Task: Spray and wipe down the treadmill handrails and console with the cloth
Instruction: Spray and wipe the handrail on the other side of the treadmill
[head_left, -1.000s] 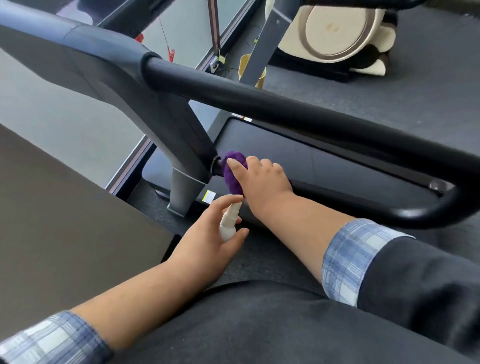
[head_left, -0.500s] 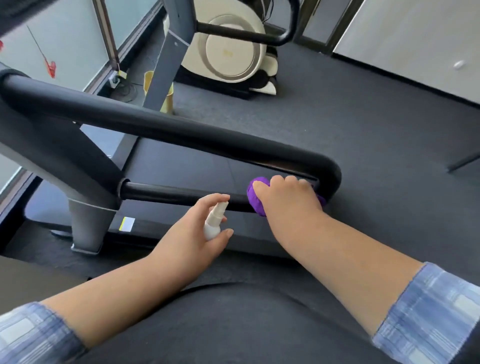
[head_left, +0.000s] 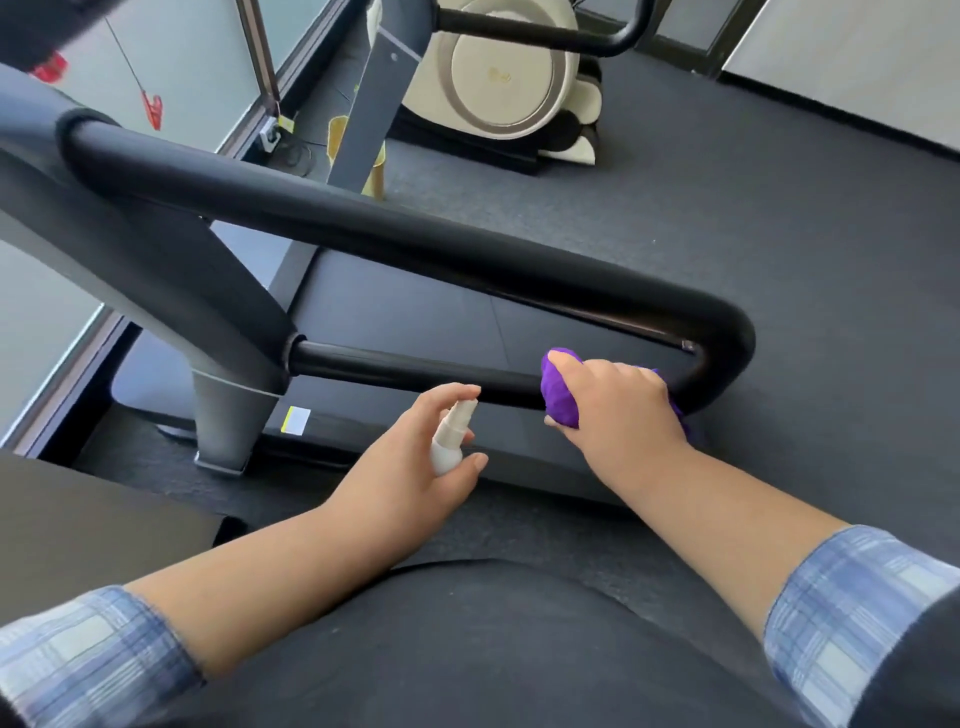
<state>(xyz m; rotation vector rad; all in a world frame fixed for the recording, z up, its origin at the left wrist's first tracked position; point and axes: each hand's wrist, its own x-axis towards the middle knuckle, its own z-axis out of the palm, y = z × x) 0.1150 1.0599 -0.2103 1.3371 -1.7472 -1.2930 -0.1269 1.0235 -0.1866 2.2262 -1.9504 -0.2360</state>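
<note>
Purple cloth (head_left: 558, 392) bunched inside right hand (head_left: 618, 410) grip, against handrail (head_left: 415, 376)

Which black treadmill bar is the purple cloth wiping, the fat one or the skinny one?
The skinny lower black bar. The right hand presses the purple cloth on it; the fat padded upper bar runs above, untouched.

You see the upper handrail (head_left: 415, 244) wrapped in matt black padding, soft-looking and faintly grained. The lower rail (head_left: 395, 369) is smooth black with a slight sheen. The purple cloth (head_left: 558, 389) bunched in your right hand (head_left: 618, 410) looks soft and wrinkled. The spray bottle (head_left: 451, 439) in your left hand (head_left: 410, 467) is smooth white plastic. The treadmill post (head_left: 228, 410) has a satin grey finish, the floor (head_left: 779, 218) a rough dark carpet-like texture. Your sleeves (head_left: 852, 618) are woven plaid fabric.
</note>
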